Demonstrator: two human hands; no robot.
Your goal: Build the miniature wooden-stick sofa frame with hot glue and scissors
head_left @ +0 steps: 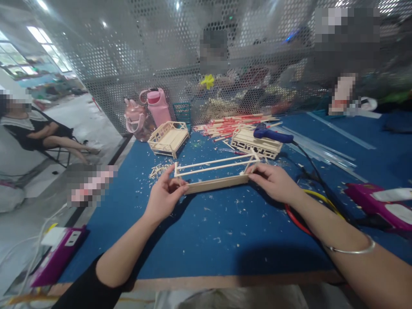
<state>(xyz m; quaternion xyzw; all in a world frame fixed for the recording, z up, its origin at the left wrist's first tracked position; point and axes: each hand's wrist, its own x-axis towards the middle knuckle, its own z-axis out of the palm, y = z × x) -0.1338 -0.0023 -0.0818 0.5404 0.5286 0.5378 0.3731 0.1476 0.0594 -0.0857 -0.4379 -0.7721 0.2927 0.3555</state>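
Forearms (333, 227) foremost, left fingers (179, 192) and right fingers (258, 180) clamp a wooden frame (217, 184) between them.

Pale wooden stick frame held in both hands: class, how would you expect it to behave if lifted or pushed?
The pale wooden stick frame is probably light, being mostly open space between thin rods. It may be fragile at its corners, where slender rods meet. It seems fairly stiff: its flat near strip looks nearly straight between left hand and right hand.
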